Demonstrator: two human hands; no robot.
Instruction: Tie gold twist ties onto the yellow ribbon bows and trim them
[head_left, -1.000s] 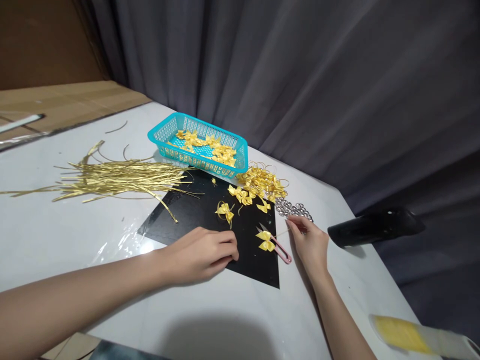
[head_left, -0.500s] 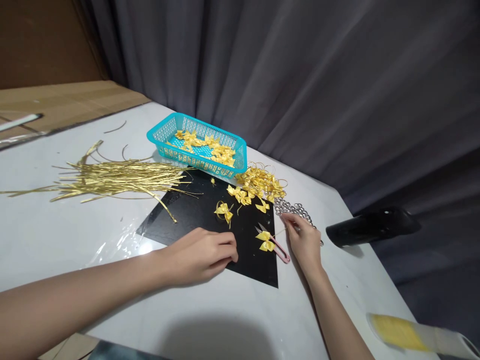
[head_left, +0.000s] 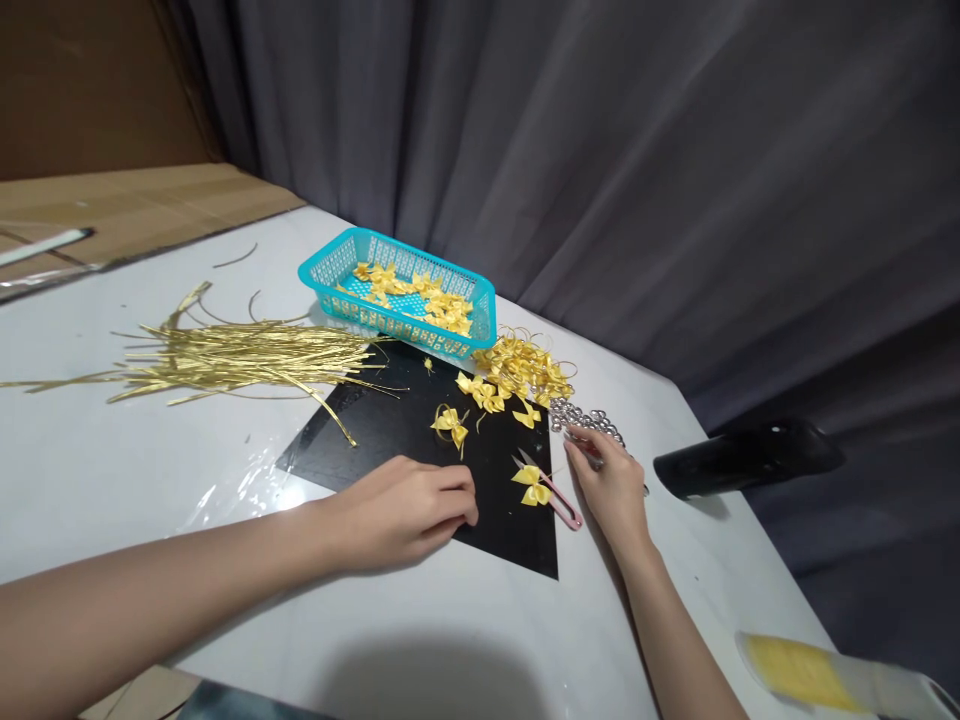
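My left hand lies at the near edge of the black mat, its fingers curled in; whatever they hold, if anything, is hidden. At the pile of small silver rings, my right hand has thumb and forefinger close together; the tips are too small to read. Between the hands, a yellow ribbon bow rests over pink-handled scissors. Another yellow bow, with a gold loop, lies farther back on the mat. More yellow bows are heaped at the mat's far right corner.
A turquoise basket containing yellow bows stands at the back. Gold twist ties lie bundled on the left. To the right are a black cylindrical object and a roll with a yellow band. A grey curtain hangs behind the table.
My right thumb and forefinger have shifted slightly at the silver rings, and the thin strand near them shows less. My left hand stays put. The whole view has moved slightly.
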